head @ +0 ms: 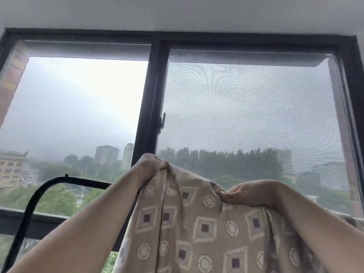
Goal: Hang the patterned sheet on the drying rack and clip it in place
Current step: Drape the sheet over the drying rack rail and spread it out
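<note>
The patterned sheet [197, 229], beige with squares and circles, hangs raised in front of me and fills the lower middle of the view. My left hand [151, 164] grips its upper edge high up, fingers closed on a bunch of cloth. My right hand [248, 194] pinches the upper edge lower and to the right. The black tubular drying rack [65, 181] curves up at the lower left; its top bar runs right behind my left forearm and the sheet. No clip is in view.
A large black-framed window [149, 107] stands straight ahead, with a latch [162, 123] on the centre post and a mesh screen on the right pane. A dark sill rail [45, 215] crosses the lower left. The white ceiling is above.
</note>
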`<move>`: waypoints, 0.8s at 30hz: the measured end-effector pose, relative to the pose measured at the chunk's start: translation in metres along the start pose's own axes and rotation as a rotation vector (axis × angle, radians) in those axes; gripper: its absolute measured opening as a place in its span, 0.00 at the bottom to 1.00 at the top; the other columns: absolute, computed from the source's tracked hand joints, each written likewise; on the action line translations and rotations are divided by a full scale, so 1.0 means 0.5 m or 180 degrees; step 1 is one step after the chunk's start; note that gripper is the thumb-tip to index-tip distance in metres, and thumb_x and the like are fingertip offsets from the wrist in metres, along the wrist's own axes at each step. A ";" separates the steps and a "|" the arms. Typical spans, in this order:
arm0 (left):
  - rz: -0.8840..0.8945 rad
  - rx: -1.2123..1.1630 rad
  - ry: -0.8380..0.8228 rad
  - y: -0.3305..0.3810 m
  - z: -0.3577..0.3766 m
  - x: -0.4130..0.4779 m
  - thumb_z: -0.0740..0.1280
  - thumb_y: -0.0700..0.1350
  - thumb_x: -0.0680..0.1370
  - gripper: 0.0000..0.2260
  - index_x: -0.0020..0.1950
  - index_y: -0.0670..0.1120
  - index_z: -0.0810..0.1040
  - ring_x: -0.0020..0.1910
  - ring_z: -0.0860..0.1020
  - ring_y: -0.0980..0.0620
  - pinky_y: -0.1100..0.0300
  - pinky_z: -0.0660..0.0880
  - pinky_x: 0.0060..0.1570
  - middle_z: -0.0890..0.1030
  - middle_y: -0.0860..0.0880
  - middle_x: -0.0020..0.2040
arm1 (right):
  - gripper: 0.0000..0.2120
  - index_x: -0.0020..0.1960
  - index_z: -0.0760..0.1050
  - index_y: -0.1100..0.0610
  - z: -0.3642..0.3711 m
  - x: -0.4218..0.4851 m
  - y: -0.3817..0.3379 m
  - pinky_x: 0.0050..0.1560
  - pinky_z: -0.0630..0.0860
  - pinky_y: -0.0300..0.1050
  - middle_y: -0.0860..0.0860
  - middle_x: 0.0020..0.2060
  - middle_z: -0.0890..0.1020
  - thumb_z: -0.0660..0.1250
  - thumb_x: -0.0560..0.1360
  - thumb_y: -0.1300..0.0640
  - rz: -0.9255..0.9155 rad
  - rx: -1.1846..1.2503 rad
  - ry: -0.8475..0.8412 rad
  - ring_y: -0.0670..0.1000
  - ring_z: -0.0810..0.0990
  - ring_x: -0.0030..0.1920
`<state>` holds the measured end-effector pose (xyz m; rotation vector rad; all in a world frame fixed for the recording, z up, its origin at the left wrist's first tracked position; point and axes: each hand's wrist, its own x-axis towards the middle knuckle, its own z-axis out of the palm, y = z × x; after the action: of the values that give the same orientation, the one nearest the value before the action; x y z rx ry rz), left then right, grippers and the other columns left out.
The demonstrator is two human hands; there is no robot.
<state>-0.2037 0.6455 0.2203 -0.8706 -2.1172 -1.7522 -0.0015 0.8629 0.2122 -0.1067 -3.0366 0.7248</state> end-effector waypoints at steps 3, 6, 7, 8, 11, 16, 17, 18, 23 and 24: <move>-0.0152 0.1139 -0.0378 -0.011 0.008 0.009 0.76 0.44 0.70 0.08 0.44 0.40 0.84 0.37 0.80 0.52 0.59 0.80 0.41 0.85 0.44 0.41 | 0.32 0.54 0.84 0.55 0.000 -0.005 -0.005 0.58 0.78 0.44 0.52 0.53 0.85 0.59 0.70 0.30 -0.0027 -0.0091 0.0098 0.48 0.83 0.51; -0.0659 0.2632 -0.1298 0.003 0.018 0.001 0.69 0.47 0.77 0.18 0.63 0.38 0.78 0.57 0.79 0.49 0.58 0.74 0.55 0.80 0.43 0.62 | 0.30 0.53 0.84 0.52 0.002 -0.010 -0.018 0.54 0.78 0.38 0.50 0.52 0.85 0.57 0.72 0.31 -0.0001 -0.0255 0.0073 0.45 0.83 0.50; -0.0809 0.2884 -0.1637 0.003 0.016 0.005 0.65 0.45 0.79 0.18 0.65 0.37 0.75 0.63 0.76 0.47 0.56 0.73 0.59 0.77 0.43 0.65 | 0.29 0.52 0.84 0.51 0.004 -0.010 -0.021 0.54 0.78 0.38 0.49 0.52 0.86 0.56 0.72 0.31 0.0026 -0.0270 0.0048 0.45 0.83 0.50; -0.0925 0.3111 -0.1902 0.001 0.014 0.006 0.64 0.44 0.80 0.18 0.66 0.36 0.74 0.66 0.74 0.45 0.55 0.72 0.61 0.76 0.42 0.67 | 0.29 0.53 0.84 0.51 0.007 -0.010 -0.024 0.55 0.78 0.39 0.49 0.52 0.86 0.56 0.72 0.31 0.0043 -0.0244 0.0035 0.46 0.83 0.51; -0.0553 0.3563 -0.2044 -0.012 0.008 0.015 0.65 0.44 0.77 0.14 0.59 0.38 0.79 0.60 0.78 0.47 0.56 0.75 0.55 0.80 0.42 0.61 | 0.30 0.58 0.82 0.55 0.012 -0.006 -0.024 0.61 0.77 0.46 0.52 0.56 0.84 0.59 0.72 0.33 0.0026 -0.0017 0.0071 0.51 0.82 0.58; 0.1277 0.1486 -0.0486 0.002 -0.011 -0.039 0.72 0.53 0.73 0.18 0.30 0.41 0.76 0.27 0.70 0.54 0.61 0.69 0.31 0.74 0.50 0.27 | 0.28 0.56 0.83 0.53 0.007 0.001 -0.015 0.61 0.78 0.47 0.51 0.54 0.85 0.58 0.75 0.32 0.0068 0.0008 -0.0011 0.50 0.83 0.55; 0.1469 0.1212 -0.0361 0.006 -0.019 -0.064 0.71 0.53 0.75 0.19 0.31 0.41 0.77 0.26 0.69 0.55 0.60 0.69 0.31 0.73 0.50 0.26 | 0.27 0.55 0.83 0.52 0.004 0.002 -0.014 0.59 0.78 0.44 0.50 0.53 0.85 0.58 0.75 0.33 0.0082 -0.0021 -0.0009 0.48 0.84 0.53; 0.1626 0.1138 -0.0186 0.001 -0.024 -0.090 0.71 0.53 0.75 0.18 0.31 0.42 0.78 0.26 0.69 0.56 0.61 0.70 0.32 0.74 0.52 0.26 | 0.25 0.53 0.83 0.51 0.003 0.004 -0.011 0.57 0.79 0.42 0.50 0.52 0.85 0.57 0.76 0.34 0.0099 -0.0038 -0.0001 0.47 0.84 0.50; 0.1914 0.0755 0.1431 -0.135 -0.016 -0.226 0.74 0.42 0.72 0.06 0.42 0.53 0.80 0.44 0.78 0.59 0.63 0.74 0.44 0.79 0.61 0.42 | 0.26 0.49 0.83 0.51 0.003 0.014 -0.005 0.51 0.80 0.42 0.49 0.44 0.86 0.60 0.69 0.32 0.0171 0.0094 -0.0051 0.47 0.83 0.45; 0.1639 0.0479 0.1527 -0.172 -0.003 -0.243 0.75 0.41 0.72 0.08 0.42 0.54 0.79 0.42 0.79 0.59 0.65 0.75 0.41 0.79 0.59 0.42 | 0.26 0.48 0.84 0.51 0.005 0.019 -0.008 0.50 0.80 0.42 0.48 0.44 0.86 0.60 0.69 0.32 0.0173 0.0052 -0.0051 0.47 0.84 0.45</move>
<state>-0.1589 0.6021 0.0852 -0.7681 -1.5231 -1.3461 -0.0112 0.8588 0.2118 -0.1846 -3.0536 0.7574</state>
